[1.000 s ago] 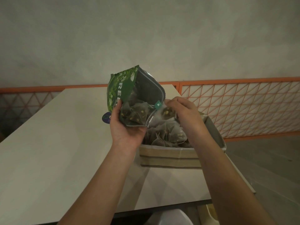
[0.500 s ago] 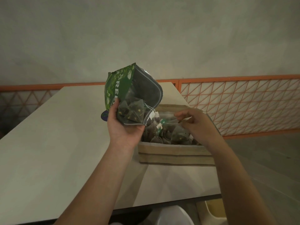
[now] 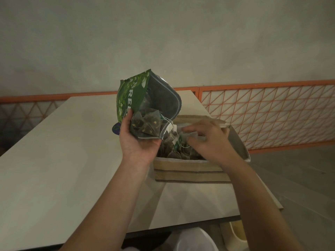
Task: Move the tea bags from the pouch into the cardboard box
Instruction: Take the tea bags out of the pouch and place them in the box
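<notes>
A green pouch (image 3: 135, 98) printed with pale leaves carries white capital letters reading "REE" before the left hand (image 3: 139, 144) covers the rest; smaller writing beneath is too small to read. A round dark blue sticker (image 3: 116, 128) shows at the pouch's lower left edge. The left hand grips the pouch from below, tilted, its grey-lined mouth open toward the cardboard box (image 3: 190, 173). At the mouth lie about three pyramid-shaped tea bags (image 3: 147, 123) of sheer mesh with dark leaf inside, white strings and a small white tag hanging from them. One brown box stands on the pale tabletop (image 3: 63, 160) just right of the pouch, flaps open, holding a heap of more such tea bags (image 3: 174, 148), too tangled to count, with a green tag among them. The right hand (image 3: 210, 140) is over the box, fingers loosely bent and blurred; whether it holds a tea bag cannot be told. An orange lattice railing (image 3: 262, 113) runs behind
</notes>
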A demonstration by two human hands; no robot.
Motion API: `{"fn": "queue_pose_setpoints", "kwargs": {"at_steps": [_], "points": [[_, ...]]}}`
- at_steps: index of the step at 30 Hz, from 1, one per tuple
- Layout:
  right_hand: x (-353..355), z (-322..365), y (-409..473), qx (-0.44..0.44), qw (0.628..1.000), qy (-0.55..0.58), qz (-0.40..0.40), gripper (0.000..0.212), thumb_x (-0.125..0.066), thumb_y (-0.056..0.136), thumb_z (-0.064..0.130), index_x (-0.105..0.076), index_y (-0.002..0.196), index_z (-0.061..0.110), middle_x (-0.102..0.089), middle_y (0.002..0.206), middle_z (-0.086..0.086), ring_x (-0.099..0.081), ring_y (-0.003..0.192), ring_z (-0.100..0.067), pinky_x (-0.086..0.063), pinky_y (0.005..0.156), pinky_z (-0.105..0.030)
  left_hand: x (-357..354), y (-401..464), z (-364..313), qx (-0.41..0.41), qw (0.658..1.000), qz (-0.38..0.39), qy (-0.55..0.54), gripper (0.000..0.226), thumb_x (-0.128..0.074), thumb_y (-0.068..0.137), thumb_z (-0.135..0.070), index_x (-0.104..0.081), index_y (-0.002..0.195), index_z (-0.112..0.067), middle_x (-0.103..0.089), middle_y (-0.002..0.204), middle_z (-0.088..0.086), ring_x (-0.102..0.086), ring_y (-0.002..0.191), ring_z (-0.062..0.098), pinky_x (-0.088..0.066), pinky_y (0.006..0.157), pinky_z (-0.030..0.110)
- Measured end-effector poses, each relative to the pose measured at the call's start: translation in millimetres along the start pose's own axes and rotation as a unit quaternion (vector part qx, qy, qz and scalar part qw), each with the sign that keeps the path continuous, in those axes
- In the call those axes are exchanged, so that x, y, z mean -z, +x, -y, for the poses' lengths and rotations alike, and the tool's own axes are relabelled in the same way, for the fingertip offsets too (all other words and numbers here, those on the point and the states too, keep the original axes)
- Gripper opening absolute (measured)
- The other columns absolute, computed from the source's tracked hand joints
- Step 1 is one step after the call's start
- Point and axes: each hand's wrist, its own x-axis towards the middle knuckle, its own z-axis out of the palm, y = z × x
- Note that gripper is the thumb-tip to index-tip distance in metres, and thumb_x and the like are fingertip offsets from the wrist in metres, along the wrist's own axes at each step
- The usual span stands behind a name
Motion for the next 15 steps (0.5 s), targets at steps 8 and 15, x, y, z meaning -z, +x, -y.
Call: {"fn": "queue_pose_setpoints", "kwargs": {"at_steps": [8, 15], "points": [[-14, -1, -1, -0.001, 1.0, -0.022, -0.001, 0.016, -0.06, 0.093, 0.038, -0.073, 0.102, 0.039, -0.061, 0.094, 0.02, -0.047, 0.104, -0.015, -0.024, 0.089, -0.038, -3, -2, -2, 0.009, 1.0, 0.001, -0.009, 0.052, -0.057, 0.096, -0.046, -0.063, 0.137, -0.015, -0.063, 0.14, 0.015, -0.057, 0.132, 0.033, -0.055, 0.093, 0.042], [-1, 0, -6, -0.049, 0.978, 0.204, 0.008, 0.017, -0.062, 0.094, 0.02, -0.074, 0.105, 0.019, -0.066, 0.088, 0.01, -0.061, 0.085, -0.01, -0.045, 0.075, -0.02, -3, -1, -2, 0.01, 1.0, 0.005, -0.007, 0.051, -0.056, 0.097, -0.045, -0.063, 0.138, -0.016, -0.061, 0.143, 0.014, -0.055, 0.135, 0.032, -0.055, 0.091, 0.041]]}}
